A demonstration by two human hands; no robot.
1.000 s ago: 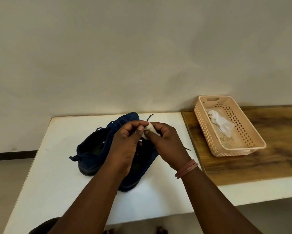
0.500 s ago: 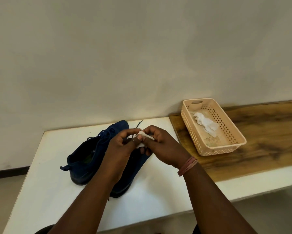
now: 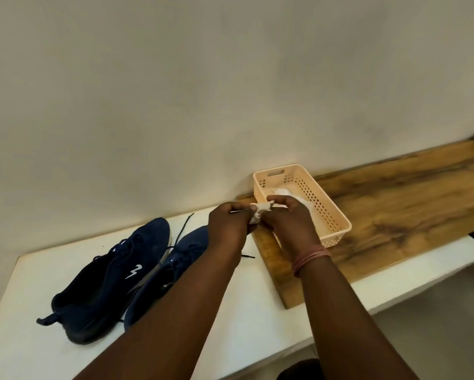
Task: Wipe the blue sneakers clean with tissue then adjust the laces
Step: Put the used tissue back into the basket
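A small wad of white tissue (image 3: pixel 259 212) is held up in the air between both hands, just in front of the near end of the peach basket (image 3: pixel 337 218) and off to the right of the shoes. The left hand (image 3: pixel 229 224) has its grip clenched on the tissue's left end, fingers curled round it; the right hand (image 3: pixel 288 219) pinches the other end between thumb and fingertips. A pink band (image 3: pixel 310 259) sits on the right wrist.

The two blue sneakers (image 3: pixel 126 272) lie side by side on the white bench (image 3: pixel 24 325), toes pointing toward the wall, untouched by either hand. The left one shows a white mark on its side; the right one is partly covered by the left forearm. Their dark laces (image 3: pixel 183 229) trail loose, one end running up toward the wall and another lying on the bench near the wooden board (image 3: pixel 395 215).

The basket stands on that board, with more white tissue (image 3: pixel 282 192) inside it, partly hidden behind the right hand.
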